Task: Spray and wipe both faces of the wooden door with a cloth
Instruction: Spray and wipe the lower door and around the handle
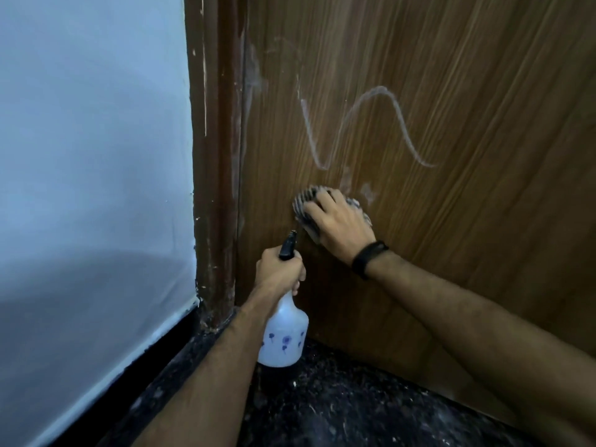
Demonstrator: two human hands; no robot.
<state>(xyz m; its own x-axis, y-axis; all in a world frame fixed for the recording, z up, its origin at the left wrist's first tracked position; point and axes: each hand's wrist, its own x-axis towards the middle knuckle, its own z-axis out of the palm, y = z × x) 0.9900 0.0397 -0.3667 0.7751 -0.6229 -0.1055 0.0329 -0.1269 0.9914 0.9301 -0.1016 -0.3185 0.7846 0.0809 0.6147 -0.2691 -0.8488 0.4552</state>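
The wooden door [451, 91] fills the right of the view, with a white wavy mark [371, 124] and pale smears on its face. My right hand [342, 225] presses a grey striped cloth [304, 203] flat against the door's lower part, just below the wavy mark. A black band sits on that wrist. My left hand [279, 272] grips the neck of a white spray bottle [283, 333] with a black nozzle [288, 245] pointing up at the door, right below the cloth.
A dark brown door frame [216, 156] with chipped paint stands left of the door. A pale wall [90, 156] with a black skirting lies further left. The floor [338, 408] is dark speckled stone.
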